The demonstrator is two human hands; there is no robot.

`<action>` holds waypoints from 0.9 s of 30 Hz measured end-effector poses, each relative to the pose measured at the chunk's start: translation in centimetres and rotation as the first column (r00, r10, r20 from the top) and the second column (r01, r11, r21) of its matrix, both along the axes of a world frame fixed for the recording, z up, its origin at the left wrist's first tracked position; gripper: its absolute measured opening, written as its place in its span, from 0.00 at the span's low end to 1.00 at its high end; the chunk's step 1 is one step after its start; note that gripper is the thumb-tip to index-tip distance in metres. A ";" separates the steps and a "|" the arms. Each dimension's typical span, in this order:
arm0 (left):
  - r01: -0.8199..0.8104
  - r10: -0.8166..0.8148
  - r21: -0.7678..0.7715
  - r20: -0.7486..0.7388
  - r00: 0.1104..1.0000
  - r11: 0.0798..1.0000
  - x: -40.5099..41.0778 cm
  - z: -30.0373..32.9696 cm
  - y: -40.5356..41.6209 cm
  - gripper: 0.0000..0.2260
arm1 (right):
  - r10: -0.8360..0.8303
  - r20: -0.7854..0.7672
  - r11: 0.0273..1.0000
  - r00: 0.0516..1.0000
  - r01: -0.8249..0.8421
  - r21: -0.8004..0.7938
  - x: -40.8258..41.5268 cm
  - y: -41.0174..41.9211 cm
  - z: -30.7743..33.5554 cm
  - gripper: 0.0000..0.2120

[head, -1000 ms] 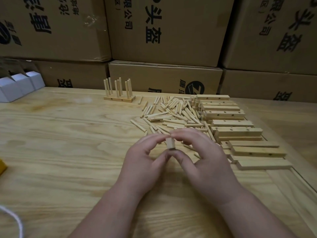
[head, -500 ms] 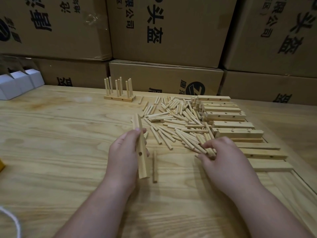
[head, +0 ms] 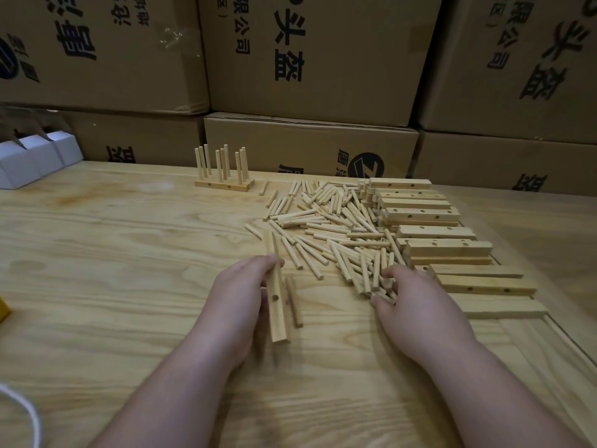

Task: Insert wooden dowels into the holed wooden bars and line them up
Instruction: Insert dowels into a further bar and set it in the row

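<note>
Now my left hand (head: 240,292) grips a holed wooden bar (head: 277,295) on edge, its far end tilted away from me and one hole facing right. A second ago both hands pinched that bar between them; since then my right hand (head: 410,305) has let go and moved off to the right, to the near edge of the loose dowel pile (head: 332,234). Its fingers curl among the dowels, but whether they have closed on one I cannot tell. A single dowel (head: 293,302) lies on the wooden table (head: 113,253) just right of the held bar. Beyond the pile, further right, the stack of empty holed bars (head: 436,227) waits. Far ahead of my left grip stands a finished bar with upright dowels (head: 223,176). I judge this bar is ready for its first dowel.
</note>
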State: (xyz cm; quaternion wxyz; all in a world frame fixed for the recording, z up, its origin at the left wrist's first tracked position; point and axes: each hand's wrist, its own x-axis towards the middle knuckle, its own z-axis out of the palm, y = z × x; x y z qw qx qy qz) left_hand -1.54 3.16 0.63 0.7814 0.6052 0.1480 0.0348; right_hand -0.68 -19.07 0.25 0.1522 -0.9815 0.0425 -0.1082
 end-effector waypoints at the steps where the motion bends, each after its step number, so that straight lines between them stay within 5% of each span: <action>1: 0.030 -0.030 -0.035 0.013 0.999 0.999 0.0 -0.1 -0.3 0.11 | 0.001 -0.002 1.000 1.000 -0.001 0.012 0.1 0.0 -0.1 0.20; 7: 0.126 -0.122 -0.251 0.032 0.992 0.960 -0.1 0.0 -1.8 0.12 | -0.007 -0.005 0.999 1.000 0.007 0.037 0.4 0.3 -0.1 0.17; 27: 0.184 -0.195 -0.312 -0.005 0.981 0.932 0.2 0.5 -2.0 0.14 | -0.002 -0.013 1.000 1.000 0.002 0.000 0.6 0.8 -0.1 0.15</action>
